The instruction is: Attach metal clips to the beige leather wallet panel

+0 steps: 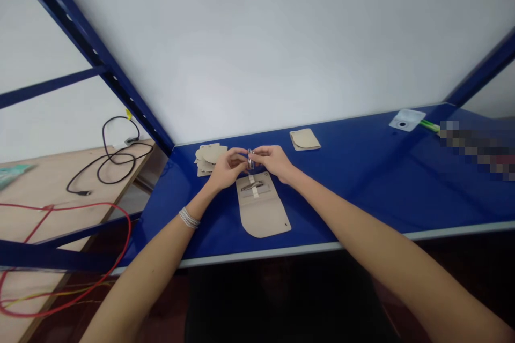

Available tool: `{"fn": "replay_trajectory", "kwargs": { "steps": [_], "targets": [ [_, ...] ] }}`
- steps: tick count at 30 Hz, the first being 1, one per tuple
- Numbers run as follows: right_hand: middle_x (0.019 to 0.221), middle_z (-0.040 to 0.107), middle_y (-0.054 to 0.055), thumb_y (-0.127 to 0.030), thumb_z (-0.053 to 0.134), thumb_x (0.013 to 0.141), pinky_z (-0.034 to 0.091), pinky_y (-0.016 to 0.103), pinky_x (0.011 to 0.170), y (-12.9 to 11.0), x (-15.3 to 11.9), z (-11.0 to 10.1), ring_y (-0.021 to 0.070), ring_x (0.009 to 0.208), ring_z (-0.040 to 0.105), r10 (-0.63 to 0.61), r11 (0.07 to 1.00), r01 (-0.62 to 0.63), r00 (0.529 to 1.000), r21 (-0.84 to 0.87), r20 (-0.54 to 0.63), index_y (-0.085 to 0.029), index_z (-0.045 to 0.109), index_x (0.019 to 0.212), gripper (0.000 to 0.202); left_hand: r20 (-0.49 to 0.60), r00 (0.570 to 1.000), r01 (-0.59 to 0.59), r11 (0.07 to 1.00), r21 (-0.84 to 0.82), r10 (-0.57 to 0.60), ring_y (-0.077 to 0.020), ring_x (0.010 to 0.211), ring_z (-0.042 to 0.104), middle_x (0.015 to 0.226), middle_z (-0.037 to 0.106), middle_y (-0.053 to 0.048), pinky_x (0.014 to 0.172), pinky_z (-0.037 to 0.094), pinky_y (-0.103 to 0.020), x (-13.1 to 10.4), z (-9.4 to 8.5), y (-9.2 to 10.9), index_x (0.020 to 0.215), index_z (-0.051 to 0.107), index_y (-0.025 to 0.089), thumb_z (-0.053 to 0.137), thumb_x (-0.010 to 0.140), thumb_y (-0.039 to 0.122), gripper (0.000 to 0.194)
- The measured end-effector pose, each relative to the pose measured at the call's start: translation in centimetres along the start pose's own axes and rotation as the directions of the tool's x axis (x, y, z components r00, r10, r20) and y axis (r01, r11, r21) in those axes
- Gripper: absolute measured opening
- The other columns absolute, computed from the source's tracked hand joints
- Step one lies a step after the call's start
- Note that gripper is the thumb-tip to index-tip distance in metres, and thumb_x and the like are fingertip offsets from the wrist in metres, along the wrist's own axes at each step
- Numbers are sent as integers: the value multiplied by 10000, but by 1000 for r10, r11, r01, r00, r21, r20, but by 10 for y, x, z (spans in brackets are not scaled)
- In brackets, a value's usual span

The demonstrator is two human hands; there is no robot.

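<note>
- We hold a small shiny metal tool [251, 161] above the bench [354, 182], just beyond the far end of an open beige case.
- Our left hand [227, 169] comes from the left with its fingers bent; its grip pinches the tool from that side, thumb and forefinger at its edge.
- Our right hand [277, 162] meets it from the opposite side, its grip also pinching the tool between thumb and forefinger.
- Below our hands the open case [263, 217] lies flat, its rounded flap towards us; a pale strap [255, 191] crosses the metal implements [250, 186] in its upper half, too small for us to name.
- Just beside our left hand we see a loose pile of beige pieces [208, 154].
- Farther back, right of our hands, a folded beige case [306, 139] rests near the wall [281, 53].
- Well apart, towards the right end, we see a pale packet [406, 119] with a dark round spot, next to something green [429, 126].
- We wear a bracelet [189, 218] on the left wrist.
</note>
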State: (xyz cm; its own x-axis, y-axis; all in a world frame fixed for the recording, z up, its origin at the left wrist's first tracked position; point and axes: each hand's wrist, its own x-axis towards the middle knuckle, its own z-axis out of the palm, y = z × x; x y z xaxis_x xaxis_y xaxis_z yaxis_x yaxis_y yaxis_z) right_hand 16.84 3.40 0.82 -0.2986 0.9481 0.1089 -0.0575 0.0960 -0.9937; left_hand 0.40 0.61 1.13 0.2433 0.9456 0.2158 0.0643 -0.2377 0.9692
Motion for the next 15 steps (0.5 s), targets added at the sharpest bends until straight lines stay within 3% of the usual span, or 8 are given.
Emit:
{"fn": "replay_trajectory", "kwargs": {
  "steps": [15],
  "targets": [
    [694, 656, 36, -333, 721, 636, 453, 257, 646, 0, -1, -2, 110, 617, 563, 26, 999, -25, 999, -35, 18, -104, 678, 822, 299, -84, 996, -9, 995, 102, 17, -139, 655, 629, 759, 668, -62, 667, 539, -304, 2, -2, -4, 971, 595, 103, 697, 708, 304, 347]
  ]
}}
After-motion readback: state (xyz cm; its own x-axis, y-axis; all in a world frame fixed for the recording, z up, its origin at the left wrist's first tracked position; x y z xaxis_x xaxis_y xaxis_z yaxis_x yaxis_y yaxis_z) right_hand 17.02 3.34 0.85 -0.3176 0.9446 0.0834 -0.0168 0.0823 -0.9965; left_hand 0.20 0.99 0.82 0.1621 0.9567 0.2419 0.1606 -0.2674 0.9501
